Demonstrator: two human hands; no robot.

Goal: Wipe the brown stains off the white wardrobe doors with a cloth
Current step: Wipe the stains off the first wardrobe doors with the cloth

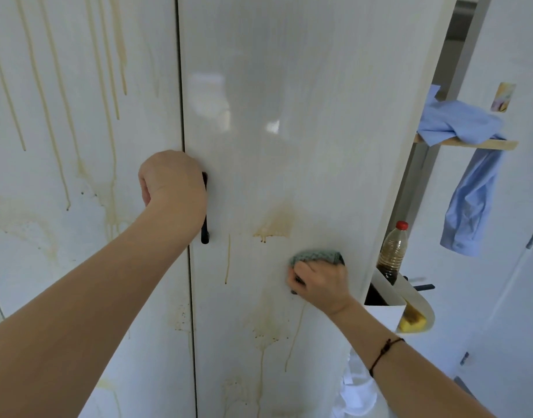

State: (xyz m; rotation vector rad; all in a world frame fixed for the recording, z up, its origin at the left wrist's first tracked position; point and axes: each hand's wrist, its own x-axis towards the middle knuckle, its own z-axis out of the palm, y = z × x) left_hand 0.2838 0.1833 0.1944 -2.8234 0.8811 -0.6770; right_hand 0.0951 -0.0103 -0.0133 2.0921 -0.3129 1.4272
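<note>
The right door of the wardrobe stands ajar. The left hand is clenched round the black handle at the door's inner edge, in my judgement to brace the panel so it does not swing under pressure from wiping.

The right hand grasps a bunched grey-green cloth and presses it flat against the same door, near its outer edge and at mid height. The cloth sits just below and to the right of a brown patch, which it does not touch. A thin drip runs down beside the handle, and further blotches lie lower down.

The upper half of the right door appears largely clean. The left door carries long brown streaks from top to bottom and looks untouched, so I judge the task well short of half done.

Beyond the open edge, a blue shirt lies over a shelf. Below it stand a red-capped bottle of dark liquid and a yellow sponge in a white holder.
</note>
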